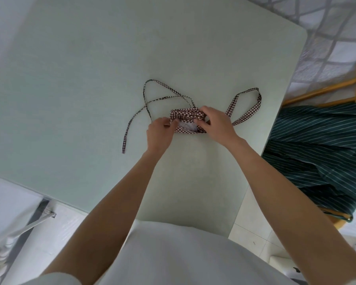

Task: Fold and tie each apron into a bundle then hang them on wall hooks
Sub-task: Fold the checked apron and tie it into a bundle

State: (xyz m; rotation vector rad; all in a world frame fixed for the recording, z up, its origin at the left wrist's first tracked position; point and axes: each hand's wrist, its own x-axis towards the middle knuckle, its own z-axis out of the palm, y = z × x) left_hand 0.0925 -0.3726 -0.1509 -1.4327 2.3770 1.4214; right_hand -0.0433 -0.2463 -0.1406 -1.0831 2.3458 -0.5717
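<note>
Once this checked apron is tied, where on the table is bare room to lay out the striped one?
The table is bare left of the thin ties and beyond the neck loop toward the far edge. Crowded at centre, where the left hand and right hand grip the checked apron. The striped apron waits on the chair.

Items counted on and around the pale table [90, 79]:

- One table is seen.
- Two aprons are counted: one red checked apron [186, 116], folded small on the table, and one dark green striped apron [317, 145], draped over a chair.
- One wooden chair [325, 89] is seen at the table's right edge.
- Two narrow ties [136, 115] and one wider neck loop [247, 103] are counted on the checked apron.
- Two hands are present: one left hand [159, 133] and one right hand [217, 124].
</note>
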